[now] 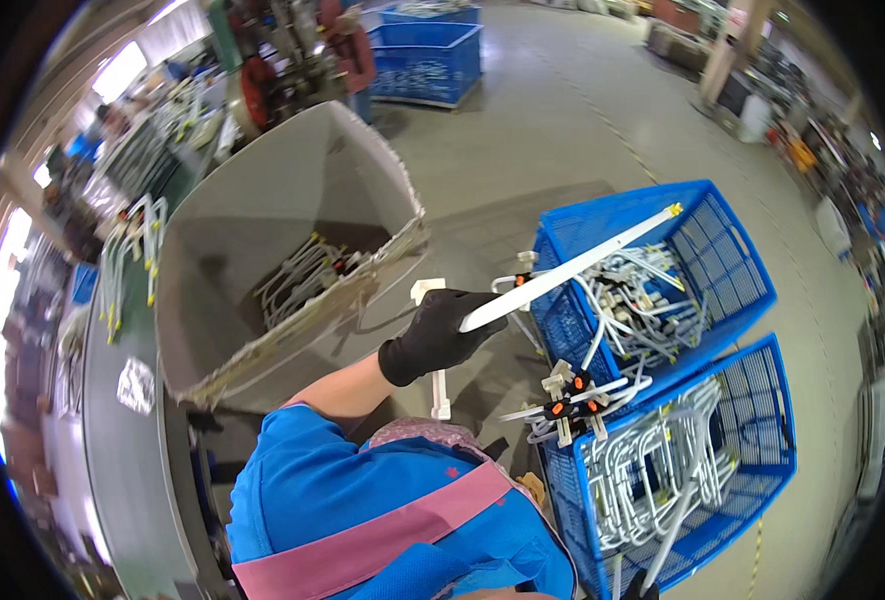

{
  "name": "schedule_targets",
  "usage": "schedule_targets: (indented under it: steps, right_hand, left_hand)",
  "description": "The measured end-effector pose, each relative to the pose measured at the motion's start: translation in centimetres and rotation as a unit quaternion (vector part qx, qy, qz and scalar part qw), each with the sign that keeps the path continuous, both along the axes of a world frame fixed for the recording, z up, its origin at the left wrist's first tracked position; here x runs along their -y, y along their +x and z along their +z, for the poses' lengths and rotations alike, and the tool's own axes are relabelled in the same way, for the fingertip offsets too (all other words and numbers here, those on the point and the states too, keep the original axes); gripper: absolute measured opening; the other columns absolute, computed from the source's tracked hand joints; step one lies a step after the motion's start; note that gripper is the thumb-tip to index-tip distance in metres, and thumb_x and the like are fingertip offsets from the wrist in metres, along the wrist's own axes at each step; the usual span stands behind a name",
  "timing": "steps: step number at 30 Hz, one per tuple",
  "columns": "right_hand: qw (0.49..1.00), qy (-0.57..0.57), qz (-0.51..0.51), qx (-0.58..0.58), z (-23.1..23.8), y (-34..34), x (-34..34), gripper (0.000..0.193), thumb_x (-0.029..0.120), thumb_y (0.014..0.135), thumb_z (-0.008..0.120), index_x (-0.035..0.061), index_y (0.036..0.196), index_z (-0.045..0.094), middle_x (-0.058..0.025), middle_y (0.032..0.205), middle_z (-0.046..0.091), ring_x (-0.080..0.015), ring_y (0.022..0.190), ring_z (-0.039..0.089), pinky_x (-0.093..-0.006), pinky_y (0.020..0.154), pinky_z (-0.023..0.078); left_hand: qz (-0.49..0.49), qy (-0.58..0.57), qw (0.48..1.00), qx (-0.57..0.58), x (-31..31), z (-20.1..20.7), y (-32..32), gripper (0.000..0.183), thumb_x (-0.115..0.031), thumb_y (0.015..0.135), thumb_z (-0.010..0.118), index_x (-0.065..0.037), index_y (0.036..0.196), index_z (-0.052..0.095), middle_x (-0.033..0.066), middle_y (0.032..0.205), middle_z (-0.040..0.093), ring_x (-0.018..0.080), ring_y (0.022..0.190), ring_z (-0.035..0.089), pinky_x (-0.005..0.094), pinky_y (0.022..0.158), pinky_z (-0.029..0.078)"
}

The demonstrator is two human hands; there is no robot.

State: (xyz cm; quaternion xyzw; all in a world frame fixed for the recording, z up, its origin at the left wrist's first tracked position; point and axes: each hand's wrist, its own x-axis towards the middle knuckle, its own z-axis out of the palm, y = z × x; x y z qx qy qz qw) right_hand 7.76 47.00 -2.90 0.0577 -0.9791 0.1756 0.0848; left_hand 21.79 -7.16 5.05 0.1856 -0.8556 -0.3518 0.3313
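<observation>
My left hand, in a black glove, is closed around a long white metal bar. The bar slants up to the right, over the far blue basket, and ends in a yellow tip. Beside and below the same hand hangs a thin white piece with blocky end fittings; whether the hand grips it too, I cannot tell. Only a bit of my right hand shows at the lower edge, also black-gloved, closed on a white tube that leans over the near basket.
The far blue basket holds white tube parts with fittings; the near one holds bent white tubes. White clamps with orange knobs lie at their shared rim. A large grey bin stands left, beside a green-topped bench. Behind it is another person.
</observation>
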Motion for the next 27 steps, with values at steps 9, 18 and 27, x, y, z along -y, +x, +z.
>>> schedule_targets:
  steps: [9,18,27]
  right_hand:
    - [0.929,-0.302,-0.167,-0.134,-1.1,16.2,7.6,0.038,0.039,0.088,0.058,0.002,0.085,0.065,-0.0157,0.087,0.066,-0.0285,0.07,0.061,-0.034,0.063,0.051]
    - [0.739,-0.488,-0.372,-0.277,-0.2,40.4,3.9,0.026,0.022,0.092,0.054,-0.0013,0.096,0.062,-0.0143,0.1,0.065,-0.0235,0.084,0.061,-0.0356,0.074,0.051]
    - [0.702,-0.441,-0.364,-0.425,0.5,59.6,1.3,0.032,0.019,0.094,0.057,0.0115,0.067,0.041,0.0033,0.058,0.043,-0.0053,0.049,0.037,-0.0228,0.044,0.031]
  left_hand:
    - [-0.206,-0.072,0.96,-0.175,1.0,3.8,-1.7,0.021,-0.011,0.071,0.075,-0.005,0.09,0.068,0.0104,0.067,0.064,0.0283,0.057,0.061,0.0358,0.053,0.047]
    - [-0.452,-0.025,0.886,-0.1,-9.0,4.7,3.6,0.02,-0.015,0.076,0.065,-0.001,0.089,0.067,0.0056,0.072,0.063,0.0191,0.06,0.061,0.0323,0.057,0.048]
    - [-0.834,0.049,0.548,0.033,-24.5,2.8,9.0,0.038,-0.026,0.08,0.068,-0.005,0.111,0.065,0.0163,0.122,0.059,0.0356,0.122,0.049,0.0473,0.1,0.038]
